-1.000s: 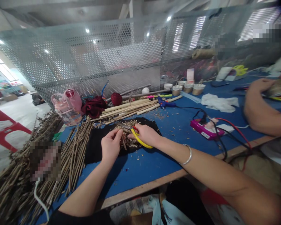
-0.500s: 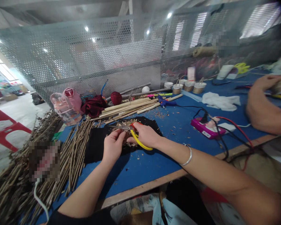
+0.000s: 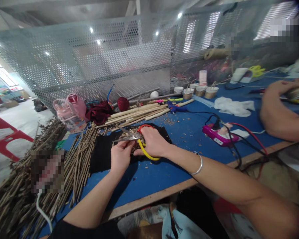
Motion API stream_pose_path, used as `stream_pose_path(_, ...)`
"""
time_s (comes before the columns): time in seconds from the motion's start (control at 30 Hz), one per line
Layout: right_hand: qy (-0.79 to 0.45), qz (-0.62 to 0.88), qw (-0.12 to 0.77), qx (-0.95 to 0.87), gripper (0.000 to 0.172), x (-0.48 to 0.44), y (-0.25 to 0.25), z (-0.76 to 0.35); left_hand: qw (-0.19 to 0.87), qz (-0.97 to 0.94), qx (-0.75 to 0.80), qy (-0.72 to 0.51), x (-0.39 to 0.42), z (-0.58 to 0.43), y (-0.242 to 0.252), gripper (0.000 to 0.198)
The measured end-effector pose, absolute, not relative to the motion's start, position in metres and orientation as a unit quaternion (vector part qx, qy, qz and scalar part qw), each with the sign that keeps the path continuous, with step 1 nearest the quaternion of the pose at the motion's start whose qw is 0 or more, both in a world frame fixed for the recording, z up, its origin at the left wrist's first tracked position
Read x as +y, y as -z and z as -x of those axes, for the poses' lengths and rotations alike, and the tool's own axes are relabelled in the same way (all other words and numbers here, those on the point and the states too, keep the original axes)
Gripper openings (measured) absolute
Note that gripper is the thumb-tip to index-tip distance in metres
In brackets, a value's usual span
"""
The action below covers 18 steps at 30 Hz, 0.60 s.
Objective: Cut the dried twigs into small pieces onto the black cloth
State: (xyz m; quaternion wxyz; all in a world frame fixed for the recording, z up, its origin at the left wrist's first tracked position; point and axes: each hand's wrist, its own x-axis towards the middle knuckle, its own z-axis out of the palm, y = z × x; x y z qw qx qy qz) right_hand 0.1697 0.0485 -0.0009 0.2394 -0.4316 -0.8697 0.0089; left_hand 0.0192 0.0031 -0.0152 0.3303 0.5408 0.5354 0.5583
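My right hand [image 3: 153, 142] grips a pair of scissors [image 3: 132, 136] with one yellow and one red handle. The blades are spread apart and point left, just above the fingertips of my left hand [image 3: 121, 156]. That left hand is closed in a pinch, and whatever it holds is hidden by the fingers. Both hands are over a black cloth [image 3: 99, 154] on the blue table. Small wood chips [image 3: 126, 132] are heaped on the cloth, partly covered by the scissors and my hands.
Thin dry twigs [image 3: 77, 166] are bundled at left. Pale sticks [image 3: 134, 114] lie behind the cloth near a blue glue gun [image 3: 175, 108]. A purple power strip [image 3: 220, 134] with cords sits right. Another person's arm [image 3: 274, 113] rests at far right.
The scissor blades have opened wider, and the red handle has swung up from the yellow one. My hands stay in nearly the same place.
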Motion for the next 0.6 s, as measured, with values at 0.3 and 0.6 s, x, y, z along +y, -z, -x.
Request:
stream_pose_path(0.3,-0.029,0.462,0.19,-0.866,0.061,0.0462,0.0054,-0.1695,0.227,-0.59,0.556,-0.54,-0.0005,-0.0194,0.012,0.024)
stream_pose_path(0.6,-0.042,0.463,0.169,-0.869,0.062,0.0513,0.0067,-0.1722,0.265,-0.574,0.554,-0.541,0.0026,-0.0169,0.0185,0.026)
